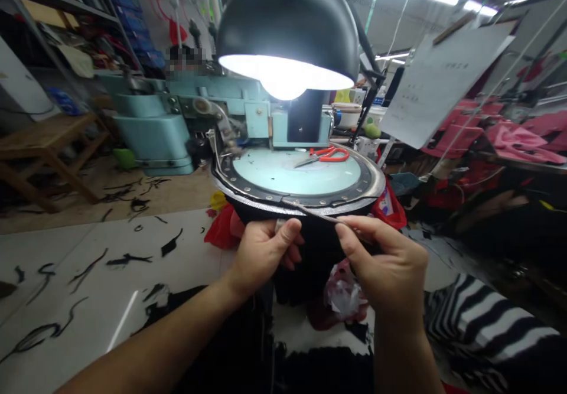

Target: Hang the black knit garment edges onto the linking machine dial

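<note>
A round machine with a pale green disc [266, 172] and a ring of fine needles [363, 206] stands in front of me. Black fabric [287, 246] hangs below its front rim. My right hand [383, 258] pinches a thin dark strip [316, 214] that runs left along the needle edge. My left hand [270, 249] is closed just below the front rim, thumb against the fingers, near the fabric; what it grips is hidden. Red-handled scissors [332, 155] lie on the disc toward the back right.
A black lamp [290, 28] hangs low over the disc. Red bags [221, 228] flank the machine. A wooden stool [48, 137] is at the left, and black scraps [128, 259] litter the floor. Striped cloth [491, 323] is at the lower right.
</note>
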The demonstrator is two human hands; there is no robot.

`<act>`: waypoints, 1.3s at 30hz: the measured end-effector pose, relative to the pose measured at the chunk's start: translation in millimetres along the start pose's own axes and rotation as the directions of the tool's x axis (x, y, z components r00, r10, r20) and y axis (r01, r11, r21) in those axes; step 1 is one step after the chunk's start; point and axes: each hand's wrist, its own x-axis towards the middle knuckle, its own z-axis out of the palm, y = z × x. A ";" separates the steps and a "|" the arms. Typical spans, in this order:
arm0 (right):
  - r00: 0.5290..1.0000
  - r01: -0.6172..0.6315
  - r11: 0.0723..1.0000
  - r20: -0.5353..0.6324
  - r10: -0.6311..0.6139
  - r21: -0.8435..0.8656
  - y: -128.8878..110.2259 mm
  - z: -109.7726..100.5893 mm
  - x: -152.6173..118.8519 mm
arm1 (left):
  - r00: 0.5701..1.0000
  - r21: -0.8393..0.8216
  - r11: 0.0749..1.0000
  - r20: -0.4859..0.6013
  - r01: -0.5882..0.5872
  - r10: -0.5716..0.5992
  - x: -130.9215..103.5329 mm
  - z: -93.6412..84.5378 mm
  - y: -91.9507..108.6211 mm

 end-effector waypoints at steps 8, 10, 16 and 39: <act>0.997 -0.077 0.995 0.015 0.078 -0.058 -11.9 6.2 8.0 | 0.999 0.007 1.000 -0.048 -0.017 0.018 -1.0 14.3 -1.4; 0.993 -0.119 0.989 0.010 0.120 -0.091 -6.6 2.9 8.8 | 0.999 0.021 1.000 -0.042 -0.010 0.011 0.5 18.1 -1.5; 0.847 -0.471 0.879 0.320 0.425 0.078 32.6 -30.0 4.6 | 0.999 0.056 0.997 -0.012 0.048 -0.047 9.5 14.4 0.1; 0.970 -0.226 0.954 0.134 0.202 0.197 15.6 -12.6 15.3 | 0.997 0.039 0.997 -0.054 0.060 -0.058 -5.5 19.8 -5.7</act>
